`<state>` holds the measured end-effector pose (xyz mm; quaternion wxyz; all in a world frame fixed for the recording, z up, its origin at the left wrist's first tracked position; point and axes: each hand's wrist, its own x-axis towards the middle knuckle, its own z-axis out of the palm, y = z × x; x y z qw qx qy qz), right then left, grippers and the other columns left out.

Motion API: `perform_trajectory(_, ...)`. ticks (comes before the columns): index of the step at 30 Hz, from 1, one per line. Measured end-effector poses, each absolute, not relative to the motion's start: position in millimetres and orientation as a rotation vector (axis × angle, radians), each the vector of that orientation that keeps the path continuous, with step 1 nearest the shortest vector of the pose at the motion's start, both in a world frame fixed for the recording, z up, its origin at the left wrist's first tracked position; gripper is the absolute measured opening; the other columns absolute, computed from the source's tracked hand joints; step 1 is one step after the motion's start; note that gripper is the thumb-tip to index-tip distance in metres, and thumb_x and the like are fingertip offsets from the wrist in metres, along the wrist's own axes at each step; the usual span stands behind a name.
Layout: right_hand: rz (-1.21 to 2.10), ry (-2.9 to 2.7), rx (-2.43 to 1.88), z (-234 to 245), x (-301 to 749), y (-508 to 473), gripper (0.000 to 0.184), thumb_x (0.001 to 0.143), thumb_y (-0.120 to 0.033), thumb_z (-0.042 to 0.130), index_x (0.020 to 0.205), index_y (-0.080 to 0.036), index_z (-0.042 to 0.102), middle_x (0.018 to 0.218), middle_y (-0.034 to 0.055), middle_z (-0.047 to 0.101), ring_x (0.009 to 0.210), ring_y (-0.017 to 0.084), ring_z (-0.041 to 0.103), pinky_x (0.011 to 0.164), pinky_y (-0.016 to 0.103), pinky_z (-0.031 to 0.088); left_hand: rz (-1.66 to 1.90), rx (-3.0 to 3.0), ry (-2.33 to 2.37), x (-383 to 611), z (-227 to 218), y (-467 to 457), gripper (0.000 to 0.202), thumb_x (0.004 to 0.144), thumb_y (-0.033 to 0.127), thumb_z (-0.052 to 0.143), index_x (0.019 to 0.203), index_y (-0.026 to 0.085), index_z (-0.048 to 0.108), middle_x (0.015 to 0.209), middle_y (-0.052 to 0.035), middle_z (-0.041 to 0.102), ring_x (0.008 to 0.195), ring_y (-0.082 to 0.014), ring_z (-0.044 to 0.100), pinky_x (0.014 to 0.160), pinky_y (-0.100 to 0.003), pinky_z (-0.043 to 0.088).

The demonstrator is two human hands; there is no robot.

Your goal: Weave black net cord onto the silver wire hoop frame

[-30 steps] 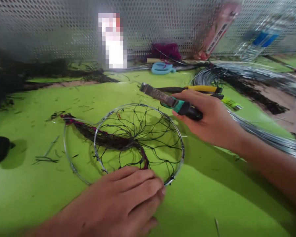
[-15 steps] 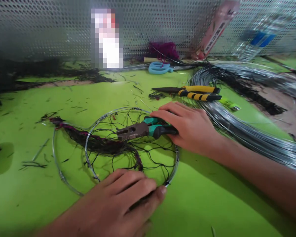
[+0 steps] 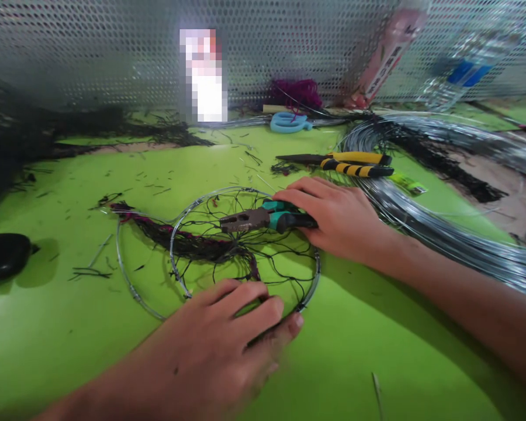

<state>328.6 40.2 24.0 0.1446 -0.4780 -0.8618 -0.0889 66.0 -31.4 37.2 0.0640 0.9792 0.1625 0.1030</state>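
Observation:
A round wire hoop with black netting strung across it lies flat on the green tabletop. A second wire loop sticks out to its left, overlapping it. A bundle of dark net with purple edging lies across both. My left hand is closed on the hoop's near rim, its fingers bent; the part under the fingers is hidden. Combination pliers with green and black handles rest over the netting, jaws pointing left. Over their handle ends, my right hand is closed, its fingertips partly hidden.
Yellow-and-black long-nose pliers lie behind my right hand. A large coil of wire fills the right side. Blue-handled scissors, purple cord and a plastic bottle stand or lie near the perforated panel. A black object sits at left.
The view has shifted a little, so the hoop and pliers appear slightly farther right and up, and more of the black object shows at left. Both hands keep their places on the same things.

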Motion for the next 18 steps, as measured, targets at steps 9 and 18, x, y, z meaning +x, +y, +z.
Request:
perform_trajectory(9, -0.248, -2.495, -1.379, 25, 332, 38, 0.056, 0.080, -0.010, 0.058, 0.134, -0.025, 0.060, 0.129, 0.0052, 0.069, 0.110, 0.031, 0.069, 0.067, 0.035, 0.047, 0.345, 2.764, 0.566, 49, 30, -30, 0.054, 0.095, 0.000, 0.042, 0.140, 0.028, 0.054, 0.137, 0.0026, 0.065, 0.129, -0.0184, 0.056, 0.107, -0.033, 0.049)
perform_trajectory(18, -0.097, -2.400, -1.458, 31, 328, 37, 0.054, 0.084, -0.012, 0.058, 0.136, -0.024, 0.061, 0.134, 0.0077, 0.066, 0.115, 0.032, 0.066, 0.076, 0.037, 0.050, 0.295, 2.850, 0.462, 52, 45, -35, 0.059, 0.090, -0.009, 0.033, 0.134, 0.022, 0.056, 0.141, 0.0035, 0.064, 0.138, -0.0148, 0.048, 0.123, -0.032, 0.030)
